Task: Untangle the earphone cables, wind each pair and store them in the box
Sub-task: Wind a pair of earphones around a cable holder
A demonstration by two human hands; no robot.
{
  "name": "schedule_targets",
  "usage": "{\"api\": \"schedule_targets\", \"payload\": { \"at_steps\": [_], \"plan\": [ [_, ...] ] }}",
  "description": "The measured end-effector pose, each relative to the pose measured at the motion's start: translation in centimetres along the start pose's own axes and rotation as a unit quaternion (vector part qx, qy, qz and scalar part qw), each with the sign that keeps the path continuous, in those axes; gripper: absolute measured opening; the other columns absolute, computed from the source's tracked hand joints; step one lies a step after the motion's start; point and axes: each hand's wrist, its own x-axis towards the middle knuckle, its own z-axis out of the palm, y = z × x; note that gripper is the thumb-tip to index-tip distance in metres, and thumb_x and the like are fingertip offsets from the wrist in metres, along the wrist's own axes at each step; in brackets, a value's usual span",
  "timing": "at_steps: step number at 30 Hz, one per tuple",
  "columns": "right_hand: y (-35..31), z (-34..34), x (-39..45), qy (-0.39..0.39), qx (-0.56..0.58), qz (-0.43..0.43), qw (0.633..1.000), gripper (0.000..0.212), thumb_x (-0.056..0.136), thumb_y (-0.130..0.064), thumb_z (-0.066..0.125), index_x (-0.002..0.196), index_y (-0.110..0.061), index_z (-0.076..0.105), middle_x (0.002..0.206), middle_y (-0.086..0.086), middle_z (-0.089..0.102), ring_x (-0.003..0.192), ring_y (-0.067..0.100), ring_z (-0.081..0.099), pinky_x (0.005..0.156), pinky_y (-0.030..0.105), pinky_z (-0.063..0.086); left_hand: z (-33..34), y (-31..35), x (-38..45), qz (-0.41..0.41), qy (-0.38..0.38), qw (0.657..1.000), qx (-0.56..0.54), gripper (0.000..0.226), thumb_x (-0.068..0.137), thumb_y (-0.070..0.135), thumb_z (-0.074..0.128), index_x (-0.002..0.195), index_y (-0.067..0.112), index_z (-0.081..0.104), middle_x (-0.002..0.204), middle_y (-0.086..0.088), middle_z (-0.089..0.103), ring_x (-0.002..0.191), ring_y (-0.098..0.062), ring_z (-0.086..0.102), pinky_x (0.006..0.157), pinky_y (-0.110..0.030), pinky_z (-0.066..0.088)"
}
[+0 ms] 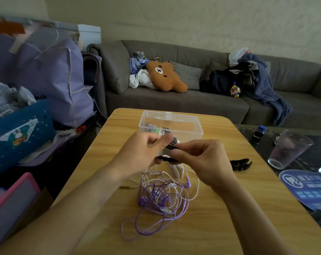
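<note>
1. A wooden desk (220, 208) is seen from above, with both hands raised over its middle.
2. The left hand (143, 151) is curled, its thumb pressed down on a black earphone cable (171, 147) — the bundle is pinched between thumb and fingers.
3. The right hand (202, 159) is curled as well, and the same black cable is pinched between its thumb and forefinger, at 3 o'clock from the left hand.
4. A tangle of purple and white earphone cables (161, 197) is spread on the desk at 6 o'clock from the hands; a few white strands run up toward the hands, but where they end is hidden.
5. A clear plastic box (191, 124) is placed at 12 o'clock from the hands, lid off, with some wound cables, green and purple among them, lying in its left end.
6. A black clip-like object (241, 164) is found at 3 o'clock from the right hand, lying on the desk.
7. A clear drinking glass (288, 150) and a small dark bottle with a blue cap (259, 133) are set on a dark surface at 2 o'clock.
8. A blue printed fan (306, 188) lies at the right edge — its writing is too blurred to be read.
9. The letters "EP" can be made out on a blue bag (21, 133) at 9 o'clock.
10. A brown bear cushion (165, 76) is propped on the grey sofa (211, 103) beyond the desk.
</note>
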Motion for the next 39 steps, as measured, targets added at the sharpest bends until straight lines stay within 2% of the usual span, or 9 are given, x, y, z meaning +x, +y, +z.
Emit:
{"api": "schedule_targets", "payload": {
  "at_steps": [3,5,10,17,21,24,29,34,39],
  "plan": [
    [0.0,-0.3,0.0,-0.030,-0.024,-0.026,0.999,0.016,0.085,-0.008,0.072,0.100,-0.005,0.076,0.081,0.003,0.078,0.072,0.015,0.075,0.064,0.017,0.055,-1.6,-0.3,-0.2,-0.029,-0.124,0.991,-0.028,0.040,0.085,0.044,0.062,0.103,0.009,0.067,0.070,-0.007,0.067,0.048,-0.013,0.049,0.052,-0.022,0.042],
    [0.2,-0.2,0.0,-0.030,-0.040,-0.029,0.998,0.014,0.089,-0.008,0.068,0.101,-0.007,0.076,0.075,0.001,0.077,0.066,0.009,0.073,0.058,0.012,0.050,-1.9,-0.5,-0.3,-0.031,-0.147,0.988,-0.028,0.034,0.087,0.037,0.065,0.104,0.008,0.066,0.075,-0.006,0.070,0.052,-0.015,0.056,0.054,-0.023,0.046],
    [0.9,1.2,0.5,0.008,-0.095,-0.020,0.995,0.012,0.094,-0.015,0.065,0.101,-0.015,0.074,0.065,-0.006,0.069,0.054,0.000,0.061,0.053,0.012,0.045,-1.4,-0.9,-0.1,-0.037,-0.107,0.992,-0.060,0.033,0.089,0.029,0.063,0.110,0.003,0.066,0.095,-0.011,0.072,0.075,-0.024,0.070,0.061,-0.026,0.054],
    [1.2,3.3,0.5,0.067,-0.144,-0.117,0.980,0.011,0.099,-0.016,0.057,0.107,-0.023,0.059,0.103,-0.009,0.058,0.084,-0.004,0.057,0.069,0.011,0.047,-1.2,-0.2,0.1,-0.048,-0.064,0.992,-0.102,0.019,0.100,0.018,0.053,0.103,0.005,0.067,0.084,-0.009,0.069,0.069,-0.019,0.064,0.056,-0.028,0.043],
    [1.5,2.2,0.6,-0.051,-0.115,-0.138,0.982,0.046,0.100,-0.011,0.055,0.141,-0.028,0.046,0.135,-0.009,0.047,0.114,0.003,0.054,0.087,0.022,0.053,-1.3,-0.3,0.0,-0.037,-0.066,0.996,-0.052,0.027,0.097,0.033,0.058,0.093,0.010,0.072,0.082,-0.024,0.065,0.070,-0.030,0.057,0.068,-0.041,0.042],
    [1.2,1.0,0.8,-0.139,-0.027,-0.083,0.987,0.036,0.097,-0.003,0.058,0.131,-0.016,0.063,0.121,0.000,0.068,0.113,0.012,0.064,0.087,0.029,0.055,-1.5,-0.5,-0.2,-0.019,-0.094,0.995,-0.018,0.030,0.096,0.035,0.058,0.093,0.009,0.072,0.078,-0.022,0.066,0.066,-0.027,0.059,0.064,-0.035,0.046],
    [1.3,-0.5,0.8,-0.158,-0.123,-0.059,0.978,0.026,0.089,-0.011,0.071,0.113,-0.022,0.073,0.101,-0.006,0.076,0.095,0.010,0.071,0.087,0.032,0.058,-2.5,-0.8,-0.5,-0.004,-0.159,0.986,0.048,0.023,0.085,0.040,0.064,0.094,0.022,0.074,0.087,0.005,0.073,0.077,-0.010,0.071,0.071,-0.030,0.056],
    [1.8,1.5,0.7,-0.020,-0.106,-0.081,0.991,0.025,0.089,-0.016,0.072,0.111,-0.027,0.076,0.090,-0.011,0.074,0.078,0.006,0.069,0.070,0.026,0.058,-1.4,-1.3,-0.4,0.054,0.004,0.998,0.040,0.009,0.091,0.025,0.068,0.098,0.020,0.070,0.092,0.002,0.071,0.077,-0.015,0.071,0.056,-0.027,0.057],
    [2.1,3.2,0.7,0.028,-0.112,-0.117,0.986,0.028,0.098,-0.016,0.060,0.122,-0.024,0.070,0.106,-0.009,0.061,0.100,0.006,0.059,0.084,0.026,0.053,0.2,-2.0,-0.2,0.099,0.141,0.985,0.003,0.013,0.094,0.024,0.065,0.099,0.016,0.074,0.087,0.002,0.071,0.075,-0.013,0.070,0.054,-0.024,0.055]
  ]
}}
